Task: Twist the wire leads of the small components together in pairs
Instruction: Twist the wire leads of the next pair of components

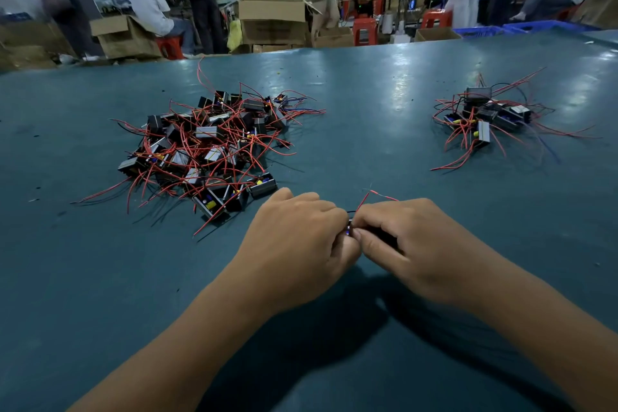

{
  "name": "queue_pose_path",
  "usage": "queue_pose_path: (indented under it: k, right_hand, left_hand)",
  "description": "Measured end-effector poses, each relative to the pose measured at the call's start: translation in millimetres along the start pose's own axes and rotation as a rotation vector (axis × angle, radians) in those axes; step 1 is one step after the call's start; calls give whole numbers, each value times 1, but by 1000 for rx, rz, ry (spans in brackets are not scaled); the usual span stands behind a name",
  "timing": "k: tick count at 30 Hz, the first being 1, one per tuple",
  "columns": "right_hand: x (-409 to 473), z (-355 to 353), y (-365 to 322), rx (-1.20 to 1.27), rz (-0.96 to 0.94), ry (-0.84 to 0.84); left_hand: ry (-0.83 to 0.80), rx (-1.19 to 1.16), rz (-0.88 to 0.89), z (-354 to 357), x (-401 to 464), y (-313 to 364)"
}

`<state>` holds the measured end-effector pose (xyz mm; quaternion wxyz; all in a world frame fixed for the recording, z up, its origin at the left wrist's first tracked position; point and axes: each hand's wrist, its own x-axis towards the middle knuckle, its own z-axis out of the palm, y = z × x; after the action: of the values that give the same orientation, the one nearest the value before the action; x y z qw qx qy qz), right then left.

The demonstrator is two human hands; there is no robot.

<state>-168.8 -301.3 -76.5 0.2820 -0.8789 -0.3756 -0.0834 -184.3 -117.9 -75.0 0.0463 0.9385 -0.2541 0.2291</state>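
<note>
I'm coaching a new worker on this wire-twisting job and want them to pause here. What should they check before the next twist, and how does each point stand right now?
1. Both hands on the work: left hand and right hand meet over one small component. Ok.
2. Leads free to twist: red leads stick up behind the right hand's fingers, clear of both piles. Ok.
3. Leads paired correctly: their lower ends are hidden by fingers. Cannot tell.
4. Supply within reach: large pile lies just ahead on the left. Ok.
5. Second pile kept apart at far right. Ok.
6. Twist tightness so far: too small to judge. Cannot tell.
</note>
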Motion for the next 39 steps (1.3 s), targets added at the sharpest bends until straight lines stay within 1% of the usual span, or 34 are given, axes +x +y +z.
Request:
queue_pose_path:
  k: [2, 11, 14, 17, 20, 24, 26, 30, 37, 39]
  right_hand:
    - [0, 3, 0, -11, 21, 4]
    - [2, 3, 1, 4, 26, 28]
    - [2, 0, 4, 14, 12, 36]
    - [2, -2, 7, 20, 5, 34]
    - [2, -4, 10, 7, -19, 9]
    - [1, -7, 12, -7, -70, -7]
    - [1, -8, 13, -4, -90, -15]
    - [2, -6, 13, 4, -138, -32]
    - [3, -5, 12, -9, -181, -95]
    - [0, -15, 22, -28, -133, -28]
  left_hand:
    - [-29, 24, -46, 1, 0, 3]
    - [-80, 145, -135, 0, -2, 8]
    - [-82, 129, -142, -2, -1, 7]
    - [-131, 102, -143, -6, 0, 8]
    - [-162, -17, -160, -5, -1, 7]
    - [-228, -371, -243, -8, -1, 4]
    - [-281, -490, -265, -12, 1, 3]
    - [-336, -515, -251, -16, -2, 1]
    - [-409, -697, -310, -14, -11, -3]
    - [-398, -698, -331, -20, -15, -17]
